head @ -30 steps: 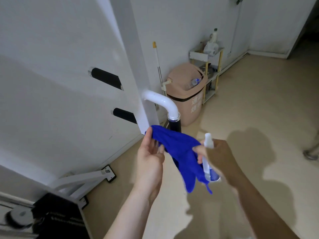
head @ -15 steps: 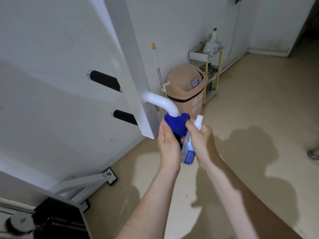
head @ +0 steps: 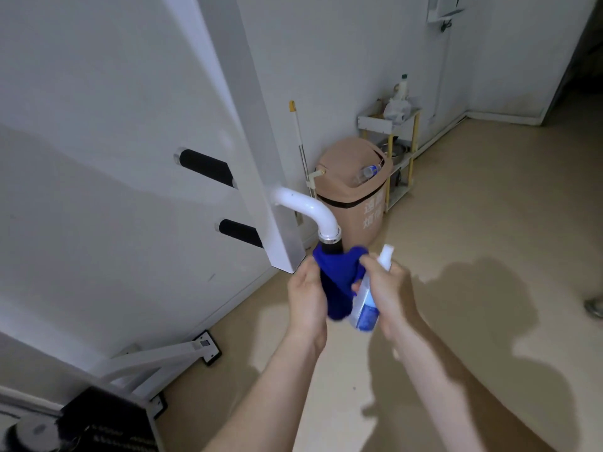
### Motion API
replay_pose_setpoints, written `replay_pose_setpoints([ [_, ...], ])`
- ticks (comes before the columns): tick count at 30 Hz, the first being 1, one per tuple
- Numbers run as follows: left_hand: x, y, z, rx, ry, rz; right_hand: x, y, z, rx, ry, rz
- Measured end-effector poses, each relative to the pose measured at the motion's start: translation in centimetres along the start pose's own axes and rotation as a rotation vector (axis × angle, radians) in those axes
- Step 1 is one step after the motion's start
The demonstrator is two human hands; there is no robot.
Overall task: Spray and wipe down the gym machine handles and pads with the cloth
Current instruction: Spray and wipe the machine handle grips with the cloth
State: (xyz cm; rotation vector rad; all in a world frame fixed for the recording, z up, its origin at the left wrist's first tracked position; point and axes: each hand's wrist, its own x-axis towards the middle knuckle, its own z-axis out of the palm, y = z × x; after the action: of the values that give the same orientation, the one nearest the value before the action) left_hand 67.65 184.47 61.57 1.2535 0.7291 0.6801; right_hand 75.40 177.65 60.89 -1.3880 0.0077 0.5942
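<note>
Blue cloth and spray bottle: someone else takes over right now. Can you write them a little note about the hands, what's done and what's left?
Left hand grips the blue cloth, wrapped round the black handle under the white bent pipe.
Right hand holds the spray bottle, fingertips touching the cloth.
Done: this handle's wipe is under way; spraying cannot be confirmed.
Left: finish it, then the upper black grip and lower black grip; no pads in view.

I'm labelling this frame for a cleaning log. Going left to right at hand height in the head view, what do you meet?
left hand → blue cloth wrapped on the handle → spray bottle → right hand
</note>
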Motion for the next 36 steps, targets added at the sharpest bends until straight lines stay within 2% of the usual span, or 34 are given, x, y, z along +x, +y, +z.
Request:
replay_pose_setpoints([
  [2,0.4,2.3,-0.1,-0.045,-0.029,0.149,-0.7,-3.4,0.4,0.064,-0.054,-0.133],
  [5,0.0,3.5,0.4,-0.025,-0.078,0.165,-1.5,-5.6,1.7,0.011,-0.165,-0.227],
  [10,-1.3,-1.3,-0.1,0.176,-0.081,0.188,-1.6,-1.0,1.2,-0.013,-0.191,-0.048],
  [13,-1.4,-2.0,-0.8,0.274,-0.081,0.204,-1.1,0.0,0.9,0.001,-0.221,-0.02],
  [21,-3.2,0.8,-1.3,0.139,-0.113,0.319,-1.4,2.3,-0.2,-0.142,-0.118,0.056],
  [23,-2.9,0.9,-1.0,0.199,-0.086,0.351,-1.6,2.1,-0.1,-0.153,-0.106,0.03],
  [26,-1.9,-0.7,-0.7,0.282,-0.049,0.31,-2.0,-0.7,1.0,-0.029,-0.122,-0.096],
  [28,-1.8,-1.8,-0.6,0.253,-0.055,0.256,-2.3,-2.7,1.5,0.044,-0.208,-0.198],
  [30,-1.7,-2.5,-0.4,0.203,-0.06,0.218,-2.0,-3.1,1.4,0.064,-0.256,-0.221],
  [33,-1.6,-3.7,-1.0,0.216,-0.062,0.077,-1.3,-0.2,0.3,0.041,-0.233,-0.04],
  [36,-1.7,-5.5,-2.7,0.25,-0.036,-0.07,0.1,3.0,-0.8,-0.192,-0.229,0.104],
])
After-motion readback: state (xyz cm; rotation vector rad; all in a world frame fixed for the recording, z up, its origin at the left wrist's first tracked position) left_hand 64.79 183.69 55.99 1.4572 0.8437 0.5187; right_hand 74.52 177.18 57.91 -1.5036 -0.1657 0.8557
